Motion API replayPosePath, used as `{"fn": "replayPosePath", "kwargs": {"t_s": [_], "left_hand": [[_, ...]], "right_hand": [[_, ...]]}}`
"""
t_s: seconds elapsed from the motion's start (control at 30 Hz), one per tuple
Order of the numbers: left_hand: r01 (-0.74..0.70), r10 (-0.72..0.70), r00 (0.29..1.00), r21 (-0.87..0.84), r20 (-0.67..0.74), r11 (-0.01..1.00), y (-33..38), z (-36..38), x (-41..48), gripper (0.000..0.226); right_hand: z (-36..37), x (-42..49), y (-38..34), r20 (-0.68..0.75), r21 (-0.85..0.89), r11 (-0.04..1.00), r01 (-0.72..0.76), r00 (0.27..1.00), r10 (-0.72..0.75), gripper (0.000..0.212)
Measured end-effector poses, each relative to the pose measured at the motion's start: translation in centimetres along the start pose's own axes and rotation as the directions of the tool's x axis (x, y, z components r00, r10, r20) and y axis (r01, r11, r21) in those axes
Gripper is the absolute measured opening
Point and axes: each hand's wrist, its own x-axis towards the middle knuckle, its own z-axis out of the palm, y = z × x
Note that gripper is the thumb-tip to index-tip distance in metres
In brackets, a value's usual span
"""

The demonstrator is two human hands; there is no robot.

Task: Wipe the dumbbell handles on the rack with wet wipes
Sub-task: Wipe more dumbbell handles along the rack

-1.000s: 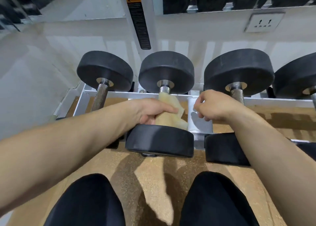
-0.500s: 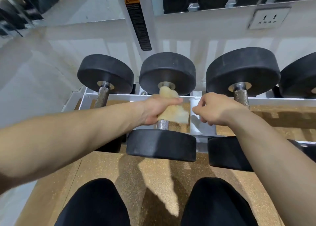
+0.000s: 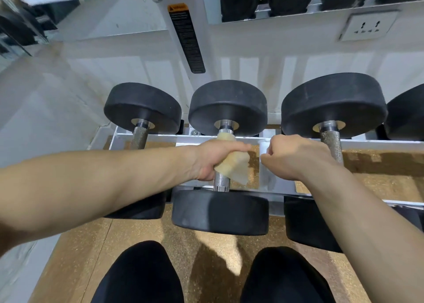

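Head view: at the rack, a person's left hand grasps a wet wipe wrapped round the middle dumbbell's handle. The right hand rests alongside, a fist holding nothing visible. The wipe's loose tail may bunch on the knurling, leaving the bare near end unwiped.

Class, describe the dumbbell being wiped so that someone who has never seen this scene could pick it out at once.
Find the lower shelf of the white rack, where black dumbbells lie side by side. Take the second dumbbell from the left end. It alone has a yellowish wet wipe round its metal handle, gripped by the left hand.
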Motion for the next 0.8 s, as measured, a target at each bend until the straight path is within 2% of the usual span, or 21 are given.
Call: {"fn": "replayPosePath", "kwargs": {"t_s": [0.13, 0.23, 0.3, 0.4, 0.53, 0.6, 0.67, 0.73, 0.8], "left_hand": [[-0.075, 0.088, 0.994, -0.177, 0.068, 0.981, 1.5, -0.8, 1.0, 0.021], [-0.122, 0.135, 0.989, -0.180, 0.061, 0.976, 1.4, -1.0, 0.8, 0.016], [-0.148, 0.155, 0.986, -0.097, 0.063, 0.984, 0.8, -1.4, 0.6, 0.018], [-0.117, 0.106, 0.991, 0.145, 0.080, 0.982, 0.0, -2.3, -0.6, 0.028], [-0.118, 0.061, 0.988, 0.440, 0.140, 0.890, 0.0, -4.3, -2.5, 0.022], [-0.160, 0.132, 0.987, 0.493, 0.092, 0.855, 0.1, -5.2, -3.2, 0.016], [-0.235, 0.262, 0.965, 0.466, 0.007, 0.853, 0.0, -6.0, -3.3, 0.019], [-0.314, 0.400, 0.910, 0.448, -0.109, 0.837, -0.3, -6.8, -3.2, 0.027], [-0.360, 0.519, 0.823, 0.495, -0.231, 0.791, -0.4, -7.3, -3.4, 0.038]], "right_hand": [[0.1, -0.1, 0.0, -0.014, -0.029, 0.999, -0.016, 1.000, 0.015, 0.018], [0.1, -0.1, -0.1, -0.017, -0.057, 0.998, -0.022, 1.000, 0.021, 0.021], [0.0, -0.2, -0.2, -0.006, -0.078, 0.997, -0.026, 1.000, 0.026, 0.021], [0.0, -0.3, -0.3, -0.012, -0.098, 0.995, -0.020, 1.000, 0.019, 0.021], [0.0, -0.5, -0.4, -0.023, -0.126, 0.992, -0.007, 1.000, 0.005, 0.019], [0.0, -0.6, -0.5, -0.013, -0.127, 0.992, -0.009, 1.000, 0.007, 0.020], [0.1, -0.6, -0.5, 0.001, -0.133, 0.991, 0.014, 1.000, -0.014, 0.020], [0.3, -0.5, -0.5, 0.032, -0.140, 0.988, 0.066, 0.998, -0.063, 0.020], [0.5, -0.3, -0.4, 0.027, -0.079, 0.985, 0.157, 0.988, -0.155, 0.023]]}}
